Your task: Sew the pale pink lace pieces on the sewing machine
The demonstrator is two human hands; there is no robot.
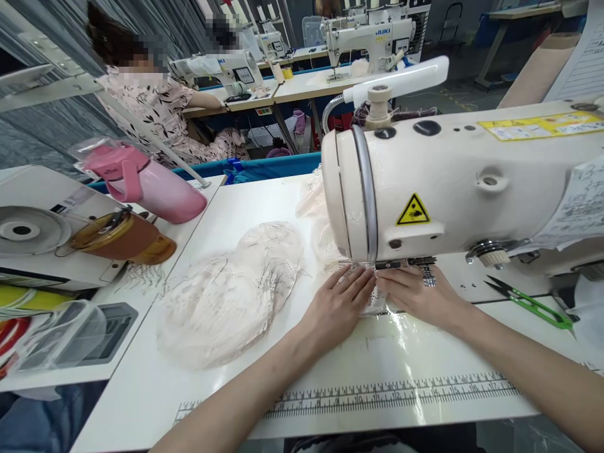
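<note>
Grey curtain (177, 22) and co-worker (163, 104) beyond white ruler-marked table (141, 402); both hands (337, 305) flat, pressing pale lace (374, 299) under sewing machine (443, 176)

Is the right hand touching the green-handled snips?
Apart: the head view shows bare white work surface between the right hand and the green-handled snips to its right.

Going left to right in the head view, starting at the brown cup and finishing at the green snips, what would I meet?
Brown cup, pale fabric pile, left hand, right hand, green snips.
</note>
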